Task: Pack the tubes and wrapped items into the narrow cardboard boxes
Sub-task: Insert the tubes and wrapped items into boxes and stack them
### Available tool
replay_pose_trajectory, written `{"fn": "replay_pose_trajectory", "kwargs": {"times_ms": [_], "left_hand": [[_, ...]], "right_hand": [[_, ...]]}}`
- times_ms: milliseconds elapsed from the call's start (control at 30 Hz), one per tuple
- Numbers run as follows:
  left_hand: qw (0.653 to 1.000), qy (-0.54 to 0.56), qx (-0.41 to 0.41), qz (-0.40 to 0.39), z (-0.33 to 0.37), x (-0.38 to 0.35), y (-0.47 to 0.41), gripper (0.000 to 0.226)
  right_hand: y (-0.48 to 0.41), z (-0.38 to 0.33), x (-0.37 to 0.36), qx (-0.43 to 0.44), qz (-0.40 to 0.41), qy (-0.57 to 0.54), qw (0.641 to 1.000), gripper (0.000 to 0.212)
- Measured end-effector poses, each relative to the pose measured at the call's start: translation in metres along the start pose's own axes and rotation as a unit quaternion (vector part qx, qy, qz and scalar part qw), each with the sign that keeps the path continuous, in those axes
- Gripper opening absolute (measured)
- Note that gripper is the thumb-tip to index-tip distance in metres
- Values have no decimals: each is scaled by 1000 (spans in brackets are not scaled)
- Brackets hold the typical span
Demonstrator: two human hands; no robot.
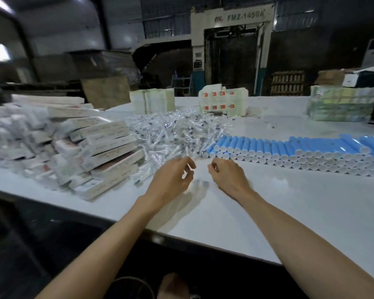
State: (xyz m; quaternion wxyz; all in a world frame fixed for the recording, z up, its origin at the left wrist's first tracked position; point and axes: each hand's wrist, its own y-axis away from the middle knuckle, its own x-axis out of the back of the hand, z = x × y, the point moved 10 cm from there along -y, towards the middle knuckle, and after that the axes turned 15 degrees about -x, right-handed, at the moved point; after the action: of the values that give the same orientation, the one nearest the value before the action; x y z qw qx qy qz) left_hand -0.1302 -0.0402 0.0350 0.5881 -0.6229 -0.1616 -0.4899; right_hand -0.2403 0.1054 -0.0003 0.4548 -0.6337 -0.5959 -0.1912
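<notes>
Left hand [173,175] and right hand [227,173] hover loosely curled, apparently empty; blue tubes [289,147] judged light, stiff, roll-prone, best gripped mid-body.

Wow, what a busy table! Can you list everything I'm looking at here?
Narrow white cardboard boxes: many, white, piled left.
Small clear-wrapped items: one heap, clear, centre.
Blue plastic tubes with white caps: dozens, blue, rows at right.
Flat carton stacks: several, pale green and white, far edge.
Green wrapped bundle: one, green, far right.
White table: one, white, under everything.
Grey machine: one, grey, background.
Left hand: one, bare, above table, holding nothing.
Right hand: one, bare, beside it, holding nothing.
</notes>
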Motion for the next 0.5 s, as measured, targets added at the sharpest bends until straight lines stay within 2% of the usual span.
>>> {"fn": "replay_pose_trajectory", "kwargs": {"times_ms": [133,300,400,500], "left_hand": [[985,-153,68,28,-46,46,9,24],[925,-347,155,23,-105,103,22,35],[899,-409,154,33,-119,129,18,31],[889,-430,155,27,-138,152,5,31]], "right_hand": [[3,-1,-2,13,-7,-16,1000,34],[4,0,0,14,-10,-38,999,34],[2,2,0,5,-14,-53,998,34],[1,5,0,-2,-17,-65,998,33]]}}
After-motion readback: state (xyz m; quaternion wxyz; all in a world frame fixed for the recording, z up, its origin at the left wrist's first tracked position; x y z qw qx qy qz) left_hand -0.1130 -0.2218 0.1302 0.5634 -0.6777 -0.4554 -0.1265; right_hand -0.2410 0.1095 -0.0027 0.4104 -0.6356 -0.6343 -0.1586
